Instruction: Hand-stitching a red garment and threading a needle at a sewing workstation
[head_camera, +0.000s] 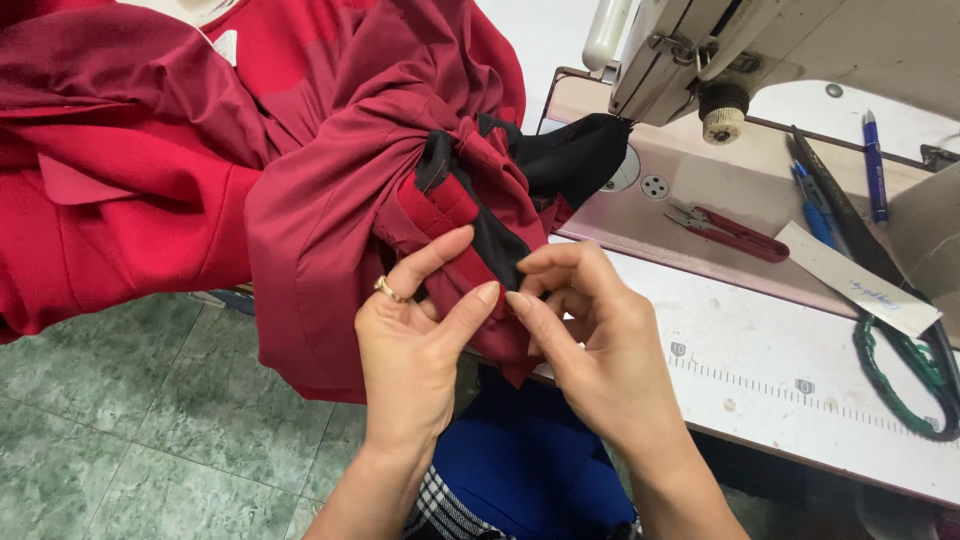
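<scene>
We note a white sewing machine (760, 45) on the desk (760, 350), red-handled snips (725, 228) beside a paper strip (860, 280), blue pen (874, 165), green cord (900, 365) at right, green marbled floor (150, 420) below.

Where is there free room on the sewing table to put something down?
Bare white tabletop lies between the right hand and the paper strip. Crowded: by the red snips, pens and green cord; red fabric covers the left end.

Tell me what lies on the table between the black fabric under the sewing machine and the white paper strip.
In the head view, red-handled thread snips lie on the table, between the black fabric and the white paper strip.
</scene>
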